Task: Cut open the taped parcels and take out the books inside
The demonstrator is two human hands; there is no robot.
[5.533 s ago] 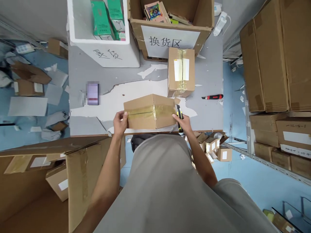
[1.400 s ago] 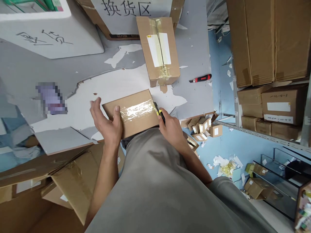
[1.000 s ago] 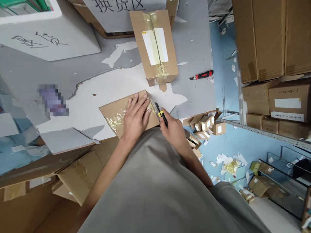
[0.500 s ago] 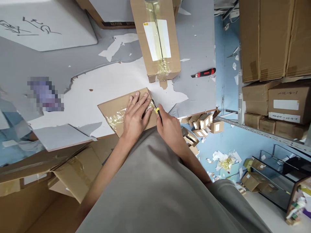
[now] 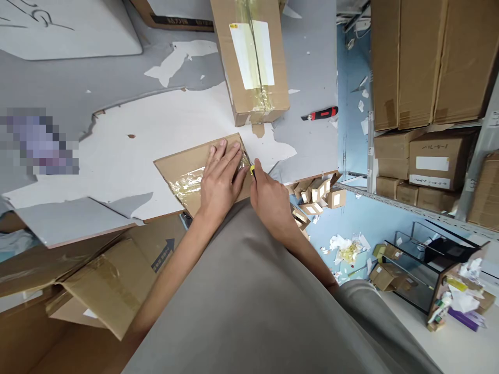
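A small brown cardboard box (image 5: pixel 179 161) with shiny clear tape lies at the near edge of the worktable, against my grey shirt. My left hand (image 5: pixel 221 179) rests on its top with the fingers stretched out flat. At the box's right end, my right hand (image 5: pixel 271 200) is closed around a yellow and black utility knife (image 5: pixel 252 169). The knife's tip is at the taped end of the box; most of its handle is hidden in my fist. Further right on the table lies a red and black utility knife (image 5: pixel 320 113).
A taped carton (image 5: pixel 280 78) with a white label stands beyond the box. At far left are a white box (image 5: pixel 78 31) and a blurred purple item (image 5: pixel 37 140). An open carton (image 5: pixel 113 275) sits below the table's left edge. Shelves with cartons (image 5: pixel 432 156) rise at right.
The view has shifted slightly, so the surroundings sit further left. My right hand and the knife have moved slightly along the box's right end. The left hand stays flat on the box.
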